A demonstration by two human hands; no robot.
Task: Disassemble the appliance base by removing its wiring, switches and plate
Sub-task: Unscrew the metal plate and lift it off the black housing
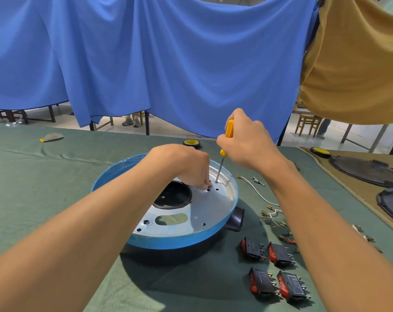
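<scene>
The round blue appliance base (179,240) lies on the green cloth with its silver metal plate (213,206) facing up. My right hand (247,143) grips a yellow-handled screwdriver (229,128), held upright with its tip in a hole at the plate's far side. My left hand (188,167) has its fingertips bent down onto the plate beside that tip; what they pinch, if anything, is hidden. Several black and red rocker switches (278,255) and loose white wires (258,192) with brass terminals lie to the right of the base.
A black handle (236,219) sticks out of the base on the right. Two rolls of tape (191,143) lie behind the base and at the far right. Dark round lids (366,170) sit on a tan mat. A blue curtain hangs behind the table.
</scene>
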